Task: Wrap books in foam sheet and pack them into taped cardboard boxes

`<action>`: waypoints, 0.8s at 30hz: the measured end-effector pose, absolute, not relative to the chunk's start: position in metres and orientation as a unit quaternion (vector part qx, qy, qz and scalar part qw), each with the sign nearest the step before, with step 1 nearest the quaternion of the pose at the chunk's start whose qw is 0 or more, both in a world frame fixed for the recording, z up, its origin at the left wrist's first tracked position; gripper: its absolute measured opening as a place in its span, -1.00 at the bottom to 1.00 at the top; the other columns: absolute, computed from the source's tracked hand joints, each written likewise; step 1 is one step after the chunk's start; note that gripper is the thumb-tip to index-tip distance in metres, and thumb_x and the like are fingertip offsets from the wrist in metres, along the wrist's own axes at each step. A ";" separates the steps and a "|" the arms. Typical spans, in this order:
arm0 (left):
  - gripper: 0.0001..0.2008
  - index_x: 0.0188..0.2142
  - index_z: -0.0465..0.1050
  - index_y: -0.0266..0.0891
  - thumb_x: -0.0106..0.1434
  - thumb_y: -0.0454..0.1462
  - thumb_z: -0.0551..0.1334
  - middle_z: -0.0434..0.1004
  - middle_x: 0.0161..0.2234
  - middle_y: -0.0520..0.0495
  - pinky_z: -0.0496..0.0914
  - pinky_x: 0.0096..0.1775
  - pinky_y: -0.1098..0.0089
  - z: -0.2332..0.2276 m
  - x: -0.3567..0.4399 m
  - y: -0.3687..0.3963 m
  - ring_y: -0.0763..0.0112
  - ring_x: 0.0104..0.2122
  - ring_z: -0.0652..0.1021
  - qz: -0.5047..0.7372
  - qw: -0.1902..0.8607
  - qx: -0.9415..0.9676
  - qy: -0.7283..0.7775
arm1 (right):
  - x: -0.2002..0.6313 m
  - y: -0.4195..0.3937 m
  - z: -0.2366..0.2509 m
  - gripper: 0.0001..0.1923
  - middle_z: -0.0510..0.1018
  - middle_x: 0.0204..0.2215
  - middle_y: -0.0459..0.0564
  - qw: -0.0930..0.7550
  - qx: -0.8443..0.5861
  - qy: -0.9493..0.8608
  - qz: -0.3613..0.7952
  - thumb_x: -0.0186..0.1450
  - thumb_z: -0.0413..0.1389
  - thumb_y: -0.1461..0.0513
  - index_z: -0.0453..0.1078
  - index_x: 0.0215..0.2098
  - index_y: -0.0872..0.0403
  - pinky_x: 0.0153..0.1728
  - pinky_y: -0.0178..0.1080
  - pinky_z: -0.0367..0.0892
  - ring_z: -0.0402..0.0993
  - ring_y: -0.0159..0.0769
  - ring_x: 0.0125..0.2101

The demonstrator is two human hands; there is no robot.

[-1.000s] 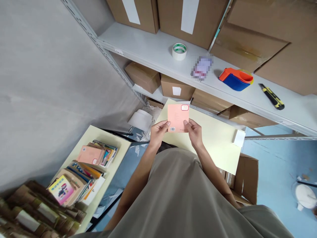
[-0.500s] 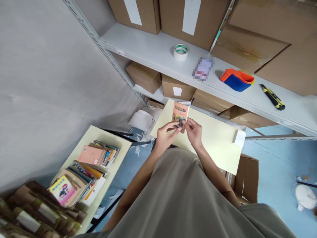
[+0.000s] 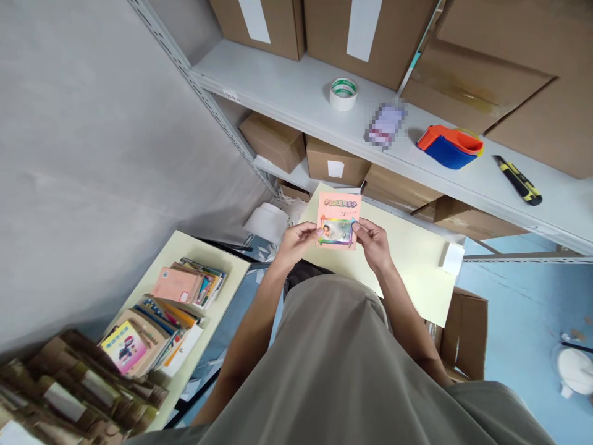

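A small pink book (image 3: pixel 340 213) with a rainbow-framed picture on its cover is held up in front of me, its cover facing me. My left hand (image 3: pixel 296 242) pinches its left edge, thumb on the cover. On the opposite edge my right hand (image 3: pixel 373 244) grips it the same way, fingers behind. Beneath and beyond the book lies a pale yellow table (image 3: pixel 412 272).
Stacked books (image 3: pixel 173 284) rest on a side table (image 3: pixel 180 247) at left, beside folded cardboard (image 3: pixel 60 395). The shelf (image 3: pixel 287 93) ahead holds a tape roll (image 3: pixel 343 94), an orange-blue tape dispenser (image 3: pixel 449 147), a utility knife (image 3: pixel 517 179) and cartons (image 3: pixel 361 37). An opened box (image 3: pixel 463 334) stands at right.
The book has turned to show its full front cover. My hands have moved apart to its two side edges, the left outward to the left.
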State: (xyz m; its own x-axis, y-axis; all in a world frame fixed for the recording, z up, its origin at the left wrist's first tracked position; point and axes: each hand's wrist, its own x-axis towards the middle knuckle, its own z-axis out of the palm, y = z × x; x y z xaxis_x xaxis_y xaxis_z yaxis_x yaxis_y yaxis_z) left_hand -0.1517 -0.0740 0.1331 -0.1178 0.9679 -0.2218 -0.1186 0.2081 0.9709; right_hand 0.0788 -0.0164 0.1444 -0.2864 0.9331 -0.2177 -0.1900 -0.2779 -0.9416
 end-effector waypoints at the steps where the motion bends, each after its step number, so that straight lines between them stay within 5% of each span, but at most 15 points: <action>1: -0.39 -0.23 0.75 -0.20 0.12 0.29 0.60 0.79 -0.25 -0.12 0.55 -0.19 0.29 0.134 -0.151 -0.074 0.21 -0.26 0.69 0.500 0.534 0.391 0.558 | 0.079 -0.016 0.144 -0.36 0.86 -0.13 0.01 0.416 -0.426 -0.437 0.675 0.20 0.54 -0.28 0.76 -0.01 -0.03 0.00 0.03 0.73 0.80 -0.05 -0.15; 5: -0.48 -0.28 0.72 -0.18 0.21 0.22 0.58 0.73 -0.35 -0.06 0.49 -0.28 0.36 0.138 -0.153 -0.075 0.32 -0.38 0.63 0.508 0.462 0.440 0.579 | 0.081 -0.014 0.141 -0.36 0.86 -0.14 -0.01 0.410 -0.416 -0.466 0.664 0.24 0.51 -0.29 0.71 0.01 -0.04 0.00 0.02 0.72 0.80 -0.07 -0.15; 10: -0.58 -0.05 0.71 -0.15 0.27 0.07 0.56 0.78 -0.20 -0.10 0.51 -0.22 0.36 0.147 -0.156 -0.073 0.27 -0.26 0.69 0.516 0.418 0.478 0.575 | 0.084 -0.012 0.141 -0.37 0.86 -0.18 -0.06 0.406 -0.402 -0.514 0.640 0.31 0.45 -0.32 0.55 0.05 -0.09 -0.04 -0.03 0.69 0.79 -0.13 -0.24; 13: -0.78 -0.14 0.70 -0.12 0.34 -0.08 0.50 0.79 -0.13 -0.12 0.53 -0.10 0.29 0.154 -0.158 -0.072 0.21 -0.12 0.71 0.523 0.352 0.531 0.566 | 0.085 -0.012 0.147 -0.49 0.86 -0.05 0.00 0.428 -0.359 -0.552 0.619 0.36 0.46 -0.25 0.51 -0.05 -0.11 0.24 0.09 0.61 0.81 -0.06 0.02; 17: -0.91 -0.27 0.68 -0.09 0.40 -0.25 0.38 0.80 -0.05 -0.12 0.51 0.13 0.14 0.161 -0.160 -0.072 0.15 0.02 0.71 0.541 0.264 0.583 0.546 | 0.083 -0.015 0.155 -0.64 0.82 0.13 0.06 0.442 -0.301 -0.600 0.595 0.44 0.44 -0.13 0.52 -0.18 -0.12 0.59 0.28 0.22 0.59 -0.01 0.40; 24: -0.91 -0.29 0.65 -0.09 0.39 -0.21 0.38 0.81 -0.05 -0.14 0.55 0.15 0.07 0.163 -0.162 -0.074 0.09 0.05 0.72 0.533 0.275 0.564 0.567 | 0.085 -0.017 0.155 -0.61 0.82 0.12 0.06 0.425 -0.327 -0.610 0.584 0.47 0.38 -0.19 0.51 -0.18 -0.12 0.57 0.29 0.25 0.63 0.00 0.37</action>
